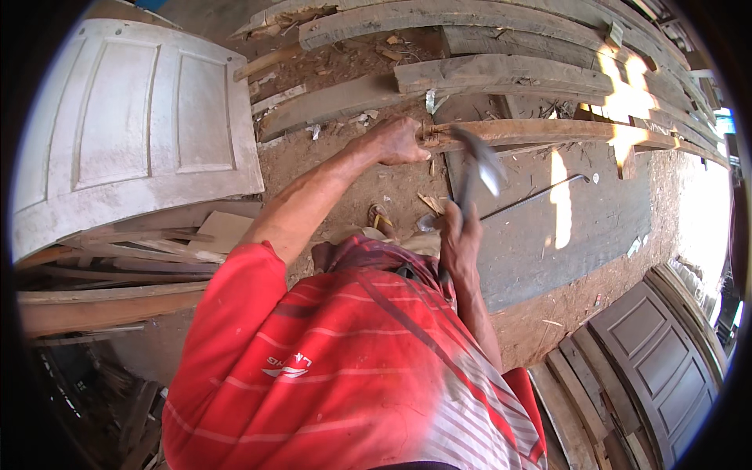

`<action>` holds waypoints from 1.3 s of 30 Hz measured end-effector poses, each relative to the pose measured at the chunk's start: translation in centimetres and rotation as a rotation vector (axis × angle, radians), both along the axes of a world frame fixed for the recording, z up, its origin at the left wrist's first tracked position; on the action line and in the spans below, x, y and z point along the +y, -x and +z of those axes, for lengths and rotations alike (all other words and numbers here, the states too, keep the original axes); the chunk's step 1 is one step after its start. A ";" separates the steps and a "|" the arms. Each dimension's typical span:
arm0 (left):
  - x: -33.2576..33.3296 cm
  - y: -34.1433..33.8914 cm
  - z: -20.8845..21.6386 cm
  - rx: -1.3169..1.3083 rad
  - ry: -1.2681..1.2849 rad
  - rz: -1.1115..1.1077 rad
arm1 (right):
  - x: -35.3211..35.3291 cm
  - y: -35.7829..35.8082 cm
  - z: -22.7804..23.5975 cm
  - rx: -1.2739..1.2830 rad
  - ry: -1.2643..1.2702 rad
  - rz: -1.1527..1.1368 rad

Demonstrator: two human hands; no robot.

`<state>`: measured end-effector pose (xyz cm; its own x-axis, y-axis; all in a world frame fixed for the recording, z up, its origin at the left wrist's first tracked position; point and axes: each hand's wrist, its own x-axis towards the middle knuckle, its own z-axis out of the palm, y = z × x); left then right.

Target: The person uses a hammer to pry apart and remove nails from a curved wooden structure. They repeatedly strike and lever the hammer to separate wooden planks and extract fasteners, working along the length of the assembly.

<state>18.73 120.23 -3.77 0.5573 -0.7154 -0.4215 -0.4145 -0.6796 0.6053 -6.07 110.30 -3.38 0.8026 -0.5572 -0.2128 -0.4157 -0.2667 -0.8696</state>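
Note:
My right hand is closed around the handle of a hammer, in front of my body. The hammer's metal head is raised beside a long reddish-brown wooden plank and looks smeared by motion. At the plank's left end my left hand is closed, with the arm stretched forward; its fingers seem to grip that end, though the inner side of the hand is hidden. Right of the hammer, a long thin dark metal bar with a bent tip lies on a dark flat sheet.
Weathered timber beams lie across the far side. A whitish panelled door is at the left above stacked wood strips. At the lower right are a dark brown panelled door and boards. Wood scraps litter the dirt floor.

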 end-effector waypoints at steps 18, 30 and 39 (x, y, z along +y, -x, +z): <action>0.4 0.6 0.9 -0.029 -0.029 -0.021 | -2.0 -1.4 3.1 0.086 -0.115 0.063; 0.5 1.6 1.2 -0.109 -0.024 0.025 | -1.6 -0.2 8.7 -0.403 -0.026 0.117; 0.4 1.8 0.4 -0.118 0.003 0.036 | -1.7 -1.1 11.1 0.011 0.077 0.059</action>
